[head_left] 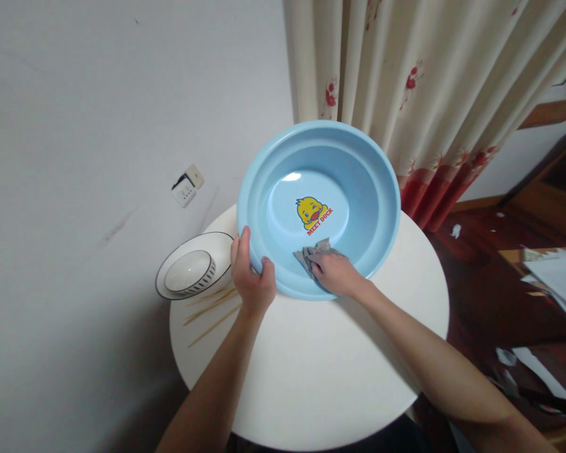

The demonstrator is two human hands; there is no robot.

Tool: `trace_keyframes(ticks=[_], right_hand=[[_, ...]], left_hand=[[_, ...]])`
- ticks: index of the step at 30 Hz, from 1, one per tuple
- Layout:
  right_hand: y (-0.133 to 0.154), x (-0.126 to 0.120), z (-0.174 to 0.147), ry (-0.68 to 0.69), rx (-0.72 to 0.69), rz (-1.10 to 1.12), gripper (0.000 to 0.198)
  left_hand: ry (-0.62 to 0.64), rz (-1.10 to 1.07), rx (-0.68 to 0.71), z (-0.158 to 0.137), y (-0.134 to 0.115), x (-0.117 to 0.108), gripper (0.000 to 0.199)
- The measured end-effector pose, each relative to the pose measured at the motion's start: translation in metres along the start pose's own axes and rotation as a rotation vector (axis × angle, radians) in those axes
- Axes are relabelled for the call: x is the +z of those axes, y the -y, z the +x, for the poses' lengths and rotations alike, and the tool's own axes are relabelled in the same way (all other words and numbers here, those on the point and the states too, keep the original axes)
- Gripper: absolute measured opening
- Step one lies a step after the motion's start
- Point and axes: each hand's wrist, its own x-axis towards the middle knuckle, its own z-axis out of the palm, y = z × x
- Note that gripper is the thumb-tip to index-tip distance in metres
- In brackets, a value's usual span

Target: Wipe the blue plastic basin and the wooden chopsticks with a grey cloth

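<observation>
A light blue plastic basin (368,189) with a yellow duck print on its bottom is tilted toward me over the round white table (311,377). My left hand (253,277) grips the basin's lower left rim, thumb on the inner side and fingers on the outside. In my right hand (334,270) is a grey cloth (306,255), pressed against the basin's inner wall near the bottom edge. The fingers are closed on the cloth and partly hidden by it.
Left of the basin, a white bowl (188,272) sits in a dark-rimmed plate (224,248) at the table's edge. Several thin wooden chopsticks (212,311) lie beside them. A wall with a socket (185,192) stands at left, a curtain (382,69) behind. Papers (559,277) are at right.
</observation>
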Motion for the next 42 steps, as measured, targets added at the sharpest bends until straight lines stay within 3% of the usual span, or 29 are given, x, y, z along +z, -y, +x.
trace_keyframes(ticks=[4, 7, 10, 15, 18, 22, 28, 33, 38, 42], right_hand=[[0.003, 0.003, -0.001, -0.057, -0.229, 0.168, 0.040], [0.003, 0.005, -0.002, -0.070, -0.285, 0.218, 0.043], [0.001, 0.003, -0.002, -0.038, -0.228, 0.171, 0.041], [-0.006, -0.005, -0.001, 0.021, 0.046, -0.043, 0.033], [-0.010, -0.007, 0.001, 0.011, 0.088, -0.093, 0.031], [-0.008, -0.006, 0.001, 0.009, -0.018, -0.049, 0.032], [0.000, 0.005, 0.000, -0.040, -0.275, 0.214, 0.043], [-0.006, 0.009, 0.001, -0.053, -0.357, 0.300, 0.047], [-0.010, -0.001, -0.003, -0.019, -0.246, 0.192, 0.043], [-0.010, -0.008, -0.004, 0.022, 0.025, 0.005, 0.036]], left_hand=[[-0.015, 0.000, 0.001, 0.000, -0.002, 0.000, 0.074], [-0.025, -0.002, -0.006, 0.000, -0.003, 0.001, 0.075], [-0.018, 0.009, -0.002, -0.001, -0.003, 0.000, 0.075], [-0.019, 0.039, 0.050, -0.001, -0.003, -0.002, 0.072], [-0.019, 0.046, 0.080, -0.001, -0.003, -0.003, 0.070], [-0.025, 0.045, 0.079, -0.002, -0.003, -0.002, 0.069], [-0.042, 0.035, 0.063, -0.002, -0.004, -0.001, 0.068], [-0.044, 0.020, 0.044, -0.001, -0.005, -0.001, 0.068], [-0.033, 0.009, 0.015, -0.001, -0.006, -0.001, 0.068], [-0.035, 0.038, 0.015, -0.001, -0.007, 0.000, 0.068]])
